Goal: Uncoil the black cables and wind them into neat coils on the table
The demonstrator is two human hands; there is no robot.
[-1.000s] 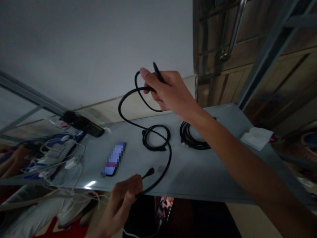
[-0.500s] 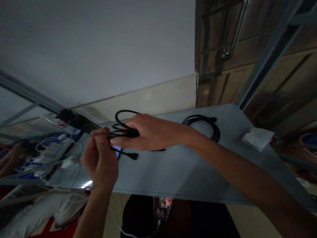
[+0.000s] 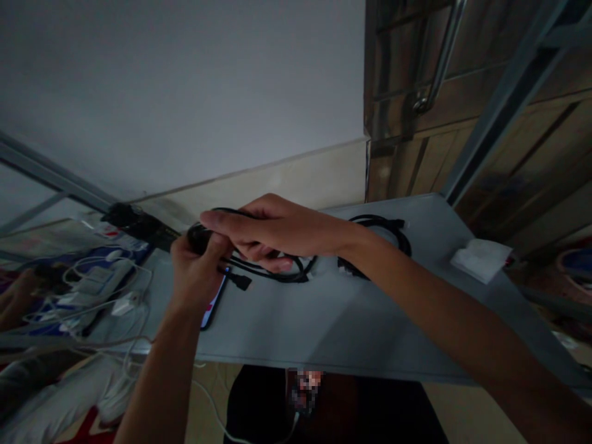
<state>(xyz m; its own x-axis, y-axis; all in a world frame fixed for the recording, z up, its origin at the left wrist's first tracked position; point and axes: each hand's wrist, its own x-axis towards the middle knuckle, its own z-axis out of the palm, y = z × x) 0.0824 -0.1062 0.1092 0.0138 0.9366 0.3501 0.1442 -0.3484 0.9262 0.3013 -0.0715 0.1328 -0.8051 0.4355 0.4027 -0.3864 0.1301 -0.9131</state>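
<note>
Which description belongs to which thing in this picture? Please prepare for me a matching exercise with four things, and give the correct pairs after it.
Things:
1. phone on the table
2. paper
3. cable nearest the phone
4. rightmost coiled cable

Descriptions:
A. white, toward the right end of the table
B. gathered at the left hand and the right hand
C. lying on the table, partly behind the right forearm
D. screen lit, partly hidden by the left hand and wrist

Pairs: 1-D; 2-A; 3-B; 4-C
</note>
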